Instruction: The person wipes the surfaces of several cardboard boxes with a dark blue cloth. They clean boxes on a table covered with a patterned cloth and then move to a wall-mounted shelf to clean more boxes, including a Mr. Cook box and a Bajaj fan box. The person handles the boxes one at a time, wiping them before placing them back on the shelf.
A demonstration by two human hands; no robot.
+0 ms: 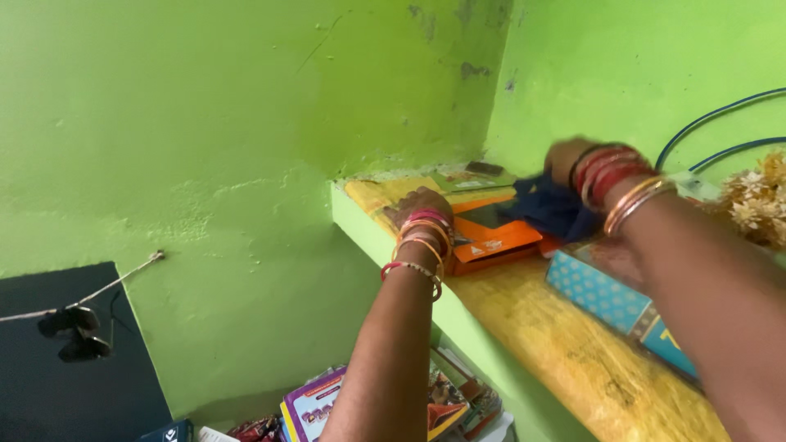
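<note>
Dark blue cloth (547, 211): bunched on the yellow shelf (573, 352), lying over the far edge of the orange box (494, 236), close to the corner of the green walls (246, 147).
Right hand (573, 164): pressed onto the cloth from above, blurred; it seems to grip the fabric, but the fingers are hidden, so I cannot tell for certain. Red and gold bangles ring the wrist.
Left hand (417, 206): laid flat on the shelf at the orange box's left end, fingers loose and clasping nothing; pink, gold and beaded bangles at the wrist.
Orange box: flat, lying on the shelf between the two hands.
Blue patterned box (606, 299): on the shelf just right of the orange box, partly covered by the right forearm.
Flat papers (467, 178): at the back of the shelf, in the corner.
Dried flowers (757, 200): at the right edge, beside two blue cables (720, 131) on the wall.
Books (315, 405): stacked below the shelf.
Black board (57, 360): at lower left, a string (115, 286) running across it.
</note>
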